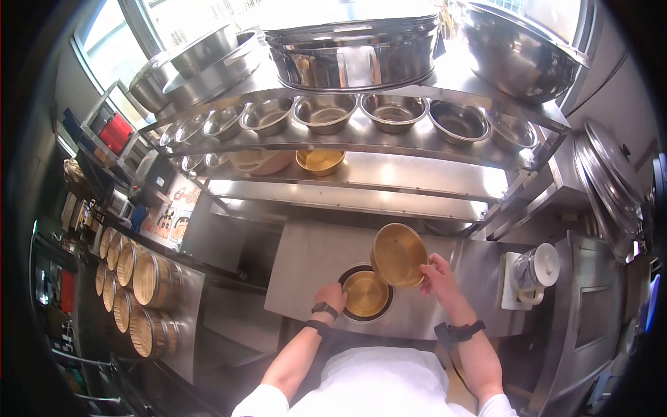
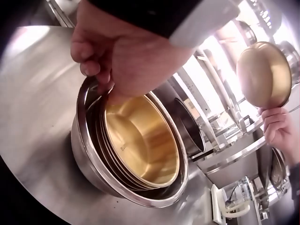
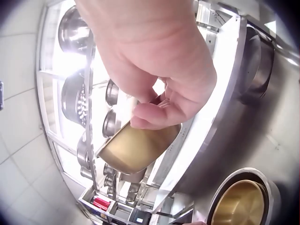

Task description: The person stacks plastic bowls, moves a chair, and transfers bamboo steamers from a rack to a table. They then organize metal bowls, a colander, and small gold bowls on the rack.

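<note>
A gold bowl (image 1: 400, 254) is held tilted above the counter by my right hand (image 1: 439, 278), thumb and fingers pinching its rim. In the right wrist view the same bowl (image 3: 138, 147) hangs below my right hand (image 3: 159, 70). Several nested gold bowls (image 2: 140, 140) sit inside a larger steel bowl (image 2: 91, 164) on the counter. My left hand (image 2: 126, 56) has its fingers at the rim of that nested stack, curled over the edge. From the head view, my left hand (image 1: 332, 299) is at the left side of the stack (image 1: 366, 293).
Steel bowls (image 1: 325, 112) line the shelf above, with another gold bowl (image 1: 320, 161) on the level below. Bamboo steamers (image 1: 151, 279) stand at the left. A white scale (image 1: 513, 285) with a clear jug (image 1: 531, 267) is at the right end of the steel counter (image 1: 306, 257).
</note>
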### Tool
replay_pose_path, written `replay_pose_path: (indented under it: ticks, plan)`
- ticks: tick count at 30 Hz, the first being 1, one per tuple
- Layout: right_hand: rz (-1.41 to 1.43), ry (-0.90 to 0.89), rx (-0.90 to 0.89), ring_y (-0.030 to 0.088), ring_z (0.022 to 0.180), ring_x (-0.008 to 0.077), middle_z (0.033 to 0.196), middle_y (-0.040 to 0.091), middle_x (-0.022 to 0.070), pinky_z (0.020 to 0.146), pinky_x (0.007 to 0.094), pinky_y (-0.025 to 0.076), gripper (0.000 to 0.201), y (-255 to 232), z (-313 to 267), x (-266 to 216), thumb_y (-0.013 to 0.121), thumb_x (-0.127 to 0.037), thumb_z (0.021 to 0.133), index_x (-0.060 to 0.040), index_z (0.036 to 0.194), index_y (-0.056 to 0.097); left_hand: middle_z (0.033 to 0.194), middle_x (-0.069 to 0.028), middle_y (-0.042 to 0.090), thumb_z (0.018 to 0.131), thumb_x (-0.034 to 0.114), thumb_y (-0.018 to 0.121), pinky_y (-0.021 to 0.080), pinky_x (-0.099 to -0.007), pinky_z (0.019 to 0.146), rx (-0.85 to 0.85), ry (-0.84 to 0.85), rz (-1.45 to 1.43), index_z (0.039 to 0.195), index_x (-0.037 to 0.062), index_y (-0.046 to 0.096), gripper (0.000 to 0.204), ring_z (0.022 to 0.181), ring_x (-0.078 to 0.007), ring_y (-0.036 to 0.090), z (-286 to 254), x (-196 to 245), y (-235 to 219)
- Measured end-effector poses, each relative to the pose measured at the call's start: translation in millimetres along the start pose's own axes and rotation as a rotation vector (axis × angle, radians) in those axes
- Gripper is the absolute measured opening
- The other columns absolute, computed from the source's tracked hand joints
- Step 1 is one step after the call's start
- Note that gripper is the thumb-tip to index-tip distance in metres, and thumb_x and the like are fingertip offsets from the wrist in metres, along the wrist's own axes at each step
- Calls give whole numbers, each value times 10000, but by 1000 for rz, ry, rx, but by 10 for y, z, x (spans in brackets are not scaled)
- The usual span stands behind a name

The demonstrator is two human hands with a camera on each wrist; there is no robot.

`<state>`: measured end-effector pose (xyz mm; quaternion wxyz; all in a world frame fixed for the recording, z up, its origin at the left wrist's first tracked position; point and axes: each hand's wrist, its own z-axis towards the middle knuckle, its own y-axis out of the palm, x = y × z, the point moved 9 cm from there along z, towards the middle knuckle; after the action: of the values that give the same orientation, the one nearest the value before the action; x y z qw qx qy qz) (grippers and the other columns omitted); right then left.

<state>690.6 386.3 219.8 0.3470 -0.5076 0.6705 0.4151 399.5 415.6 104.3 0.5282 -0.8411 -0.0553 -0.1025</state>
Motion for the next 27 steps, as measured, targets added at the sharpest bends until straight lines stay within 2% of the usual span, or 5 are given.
replay_pose_path:
  ticks: [7, 14, 21, 24, 27]
  plan:
    - [-84, -271, 100, 571, 442, 140, 613, 601, 88, 375, 252, 424, 117, 91, 500, -826, 554, -100, 923, -49, 897, 452, 942, -198, 687, 882, 296, 610, 534, -490, 782, 28, 40, -65, 969, 43, 682, 278, 892, -389, 655, 160, -144, 239]
    - [-106, -308, 227, 602, 469, 158, 648, 633, 118, 405, 262, 481, 126, 197, 1365, -1273, 553, -106, 914, -30, 908, 452, 956, -211, 688, 872, 325, 610, 529, -480, 808, 28, 33, -125, 968, 27, 685, 322, 913, -385, 658, 210, -209, 308]
    - [70, -140, 28, 674, 732, 211, 941, 655, 194, 661, 307, 584, 298, 614, 1815, -1072, 520, -200, 984, 25, 1163, 440, 897, -184, 702, 841, 333, 631, 533, -461, 797, -18, 65, -80, 911, 58, 715, 296, 877, -355, 671, 289, -261, 394]
    - [14, -183, -43, 669, 720, 201, 929, 666, 162, 625, 294, 566, 337, 698, 1628, -937, 521, -237, 988, 16, 1202, 457, 889, -175, 706, 831, 338, 640, 535, -461, 793, 7, 102, -88, 895, 69, 722, 287, 868, -350, 673, 291, -228, 382]
    - [-195, -143, -80, 666, 717, 160, 879, 685, 127, 626, 273, 549, 287, 679, 1418, -467, 518, -243, 980, -6, 1135, 566, 1071, -213, 676, 860, 322, 571, 503, -485, 890, -135, 44, -121, 1057, 31, 686, 370, 1017, -380, 639, 175, -156, 307]
